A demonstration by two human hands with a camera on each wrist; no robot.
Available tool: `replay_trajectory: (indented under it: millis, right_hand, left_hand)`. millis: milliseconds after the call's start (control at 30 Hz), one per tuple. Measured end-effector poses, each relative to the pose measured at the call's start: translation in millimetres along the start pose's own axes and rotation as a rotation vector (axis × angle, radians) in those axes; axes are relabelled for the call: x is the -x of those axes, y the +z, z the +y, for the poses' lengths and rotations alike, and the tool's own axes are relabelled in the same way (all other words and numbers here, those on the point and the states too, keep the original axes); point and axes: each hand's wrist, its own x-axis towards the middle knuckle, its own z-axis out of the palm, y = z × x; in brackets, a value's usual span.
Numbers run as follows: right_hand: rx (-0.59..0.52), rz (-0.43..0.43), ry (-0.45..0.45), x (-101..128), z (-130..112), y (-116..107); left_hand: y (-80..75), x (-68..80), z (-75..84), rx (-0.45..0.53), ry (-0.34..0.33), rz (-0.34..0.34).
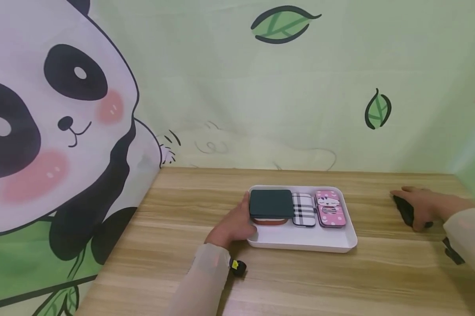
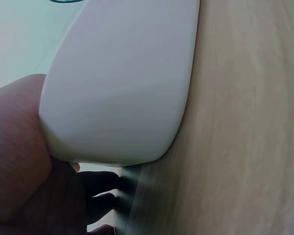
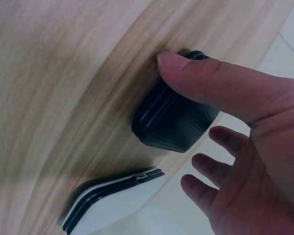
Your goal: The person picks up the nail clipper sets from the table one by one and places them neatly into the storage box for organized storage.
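Right now a small black case (image 1: 406, 211) lies on the wooden surface (image 1: 150, 263) at the right of the frame, under the right hand (image 1: 426, 206), whose grip curls over it, thumb pressed to its end. It looks rigid, ribbed and light; taking it by the long sides seems safest. Left of centre, the left hand (image 1: 233, 226) grips the near left corner of one white tray (image 1: 300, 239), thumb by the rim. Four cases sit inside: dark green (image 1: 270, 203) stacked on red (image 1: 269, 221), plaid (image 1: 303, 209), pink (image 1: 330, 207).
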Motion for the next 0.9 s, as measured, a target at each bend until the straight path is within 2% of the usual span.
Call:
replay_trajectory:
  millis: [167, 467, 700, 900]
  right_hand:
    - [-0.030, -0.035, 0.001, -0.6, 0.7, 1.1]
    - [-0.052, -0.078, 0.028, -0.2, -6.0, -4.5]
    - [-0.114, -0.099, 0.046, 3.9, -7.1, -5.7]
    - [-0.083, -0.087, 0.063, 6.0, -4.8, -5.7]
  left_hand:
    - [0.8, -1.2, -1.1, -0.007, 0.019, 0.006]
    - [0.2, 0.3, 1.1, -0.018, -0.005, 0.005]
    - [0.6, -0.3, 1.2, -0.009, -0.025, -0.006]
    - [1.1, -1.9, -0.2, -0.033, -0.031, -0.003]
